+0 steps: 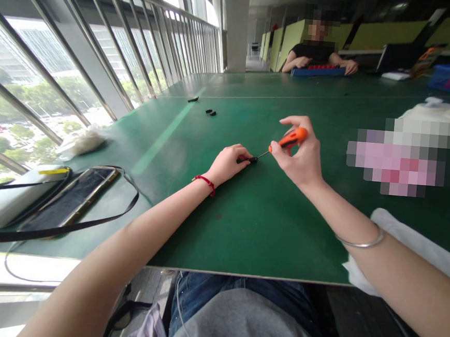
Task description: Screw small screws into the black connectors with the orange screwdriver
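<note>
My left hand [228,163], with a red cord at the wrist, pinches a small black part [253,160] low over the green table [204,229]. An orange and black screwdriver [294,137] is held in the fingers of my right hand [303,156]. Its thin metal shaft slants down to the left, and the tip is at or very near the black part. Whether the tip touches it is too small to tell. Farther back on the table lie small black pieces [210,112] and another black piece [193,99].
At the left are a phone [75,193], a white device [12,196], looping black straps and a plastic bag [81,140]. White cloth [395,234] lies under my right forearm. A person [316,51] sits across the table with a blue tray [319,71]. Railings line the left side.
</note>
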`<state>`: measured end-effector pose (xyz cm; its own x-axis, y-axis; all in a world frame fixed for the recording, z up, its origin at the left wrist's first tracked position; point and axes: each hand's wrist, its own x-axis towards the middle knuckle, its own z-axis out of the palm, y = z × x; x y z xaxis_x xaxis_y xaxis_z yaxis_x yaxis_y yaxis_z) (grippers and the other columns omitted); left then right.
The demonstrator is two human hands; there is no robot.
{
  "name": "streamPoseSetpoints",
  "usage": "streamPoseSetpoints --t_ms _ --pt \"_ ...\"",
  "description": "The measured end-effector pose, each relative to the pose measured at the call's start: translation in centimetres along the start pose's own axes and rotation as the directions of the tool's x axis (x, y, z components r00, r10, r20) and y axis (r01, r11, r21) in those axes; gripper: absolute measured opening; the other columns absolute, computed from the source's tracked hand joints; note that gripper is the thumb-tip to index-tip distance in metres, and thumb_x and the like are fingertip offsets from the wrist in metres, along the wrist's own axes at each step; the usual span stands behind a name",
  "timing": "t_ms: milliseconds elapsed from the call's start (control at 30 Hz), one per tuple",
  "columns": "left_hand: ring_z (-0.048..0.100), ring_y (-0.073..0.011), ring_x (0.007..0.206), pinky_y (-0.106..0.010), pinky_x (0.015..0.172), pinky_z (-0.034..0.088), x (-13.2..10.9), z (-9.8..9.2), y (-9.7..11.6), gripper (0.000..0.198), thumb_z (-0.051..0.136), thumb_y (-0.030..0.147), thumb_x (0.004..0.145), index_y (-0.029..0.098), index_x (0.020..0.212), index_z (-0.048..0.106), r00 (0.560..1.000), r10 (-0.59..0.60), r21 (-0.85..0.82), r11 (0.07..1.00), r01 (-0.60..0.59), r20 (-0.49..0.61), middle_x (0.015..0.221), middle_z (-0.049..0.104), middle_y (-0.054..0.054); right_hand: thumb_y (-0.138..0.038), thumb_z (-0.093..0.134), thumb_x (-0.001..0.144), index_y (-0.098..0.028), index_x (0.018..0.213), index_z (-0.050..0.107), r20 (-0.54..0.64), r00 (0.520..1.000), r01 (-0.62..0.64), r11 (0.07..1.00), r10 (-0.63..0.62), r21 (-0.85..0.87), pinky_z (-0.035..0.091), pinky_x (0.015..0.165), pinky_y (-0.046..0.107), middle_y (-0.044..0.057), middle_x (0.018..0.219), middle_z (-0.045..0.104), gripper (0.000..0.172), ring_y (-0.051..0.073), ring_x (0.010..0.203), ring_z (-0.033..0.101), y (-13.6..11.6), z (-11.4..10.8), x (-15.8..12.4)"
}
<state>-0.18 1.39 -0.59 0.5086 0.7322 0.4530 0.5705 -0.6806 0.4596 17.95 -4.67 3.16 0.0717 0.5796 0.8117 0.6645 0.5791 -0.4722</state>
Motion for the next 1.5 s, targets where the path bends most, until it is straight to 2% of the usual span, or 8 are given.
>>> streamPoseSetpoints --t_ms 67,133,400,600,733,867,1100,1500 --pt "0.062 -0.014 0.078 -0.027 0.076 0.053 0.0 0.0 0.0 0.016 0.059 0.017 0.077 0.018 0.088 0.07 1.0 -0.01 -0.005 1.0 0.01 -0.001 0.089 0.065 -0.003 -0.034 0.056 0.077 -0.024 0.075 0.058 0.036 0.999 0.009 1.0 -0.009 -0.017 0.046 0.066 0.033 -0.004 0.05 0.053 0.01 0.016 0.051 0.055 0.1 0.0 0.0" --pt "0.062 -0.014 0.077 -0.026 0.076 0.053 0.0 0.0 0.0 0.017 0.059 0.018 0.076 0.018 0.088 0.07 1.0 -0.024 -0.004 1.0 0.024 -0.013 0.088 0.065 -0.003 -0.033 0.052 0.08 -0.024 0.063 0.055 0.033 0.999 0.014 0.999 -0.012 -0.038 0.046 0.071 0.034 -0.002 0.052 0.058 0.02 0.017 0.056 0.059 0.1 0.0 0.0" --pt "0.06 -0.0149 0.07 -0.027 0.065 0.048 -0.3 -0.1 0.6 0.016 0.063 0.025 0.073 0.018 0.088 0.066 0.981 -0.16 0.076 0.983 0.168 -0.107 0.079 0.068 -0.001 -0.033 0.055 0.079 -0.023 0.062 0.056 -0.012 0.997 -0.074 0.994 0.074 -0.083 0.047 0.069 0.035 0.001 0.058 0.062 0.019 0.021 0.064 0.062 0.7 0.1 0.0" --pt "0.061 -0.0122 0.07 -0.024 0.068 0.048 -0.4 -0.2 1.1 0.024 0.061 0.026 0.078 0.016 0.1 0.061 0.998 0.036 -0.09 0.995 -0.032 0.049 0.08 0.068 0.0 -0.03 0.056 0.077 -0.024 0.063 0.057 -0.021 0.995 -0.096 0.991 0.095 -0.09 0.046 0.065 0.032 0.001 0.061 0.064 0.016 0.019 0.064 0.06 1.0 0.2 0.0" --pt "0.059 -0.0185 0.092 -0.031 0.084 0.047 -0.2 -0.2 0.9 0.024 0.053 0.012 0.076 0.016 0.097 0.064 0.994 0.073 0.118 0.991 -0.064 -0.077 0.097 0.066 -0.005 -0.029 0.057 0.076 -0.024 0.06 0.054 -0.021 0.994 -0.106 0.993 0.105 -0.053 0.044 0.065 0.032 0.0 0.058 0.061 0.017 0.018 0.061 0.058 0.6 0.0 0.0" --pt "0.055 -0.0215 0.107 -0.036 0.097 0.043 -0.1 0.0 0.5 0.037 0.052 0.013 0.077 0.017 0.112 0.06 0.993 0.109 0.174 0.978 -0.113 0.033 0.115 0.063 -0.005 -0.028 0.055 0.078 -0.023 0.055 0.049 -0.018 0.996 -0.085 0.994 0.086 0.07 0.041 0.057 0.03 -0.001 0.052 0.057 0.024 0.015 0.052 0.052 0.2 -0.2 0.1" --pt "0.058 -0.02 0.091 -0.033 0.085 0.046 -0.2 -0.1 0.5 0.015 0.056 0.023 0.08 0.019 0.089 0.067 0.998 0.061 0.186 0.98 -0.063 0.018 0.092 0.067 -0.002 -0.023 0.055 0.078 -0.023 0.052 0.047 -0.043 0.997 -0.062 0.98 0.071 0.187 0.039 0.055 0.03 0.0 0.052 0.055 0.027 0.015 0.053 0.052 0.2 -0.2 0.3" --pt "0.058 -0.0191 0.089 -0.03 0.076 0.045 -0.2 -0.3 1.0 0.01 0.062 0.024 0.078 0.02 0.085 0.067 1.0 0.013 0.192 0.981 -0.011 -0.013 0.088 0.068 -0.001 -0.021 0.054 0.078 -0.022 0.052 0.047 0.018 0.998 -0.064 0.972 0.061 0.228 0.041 0.055 0.029 0.0 0.054 0.055 0.026 0.014 0.054 0.053 0.1 -0.1 0.0"
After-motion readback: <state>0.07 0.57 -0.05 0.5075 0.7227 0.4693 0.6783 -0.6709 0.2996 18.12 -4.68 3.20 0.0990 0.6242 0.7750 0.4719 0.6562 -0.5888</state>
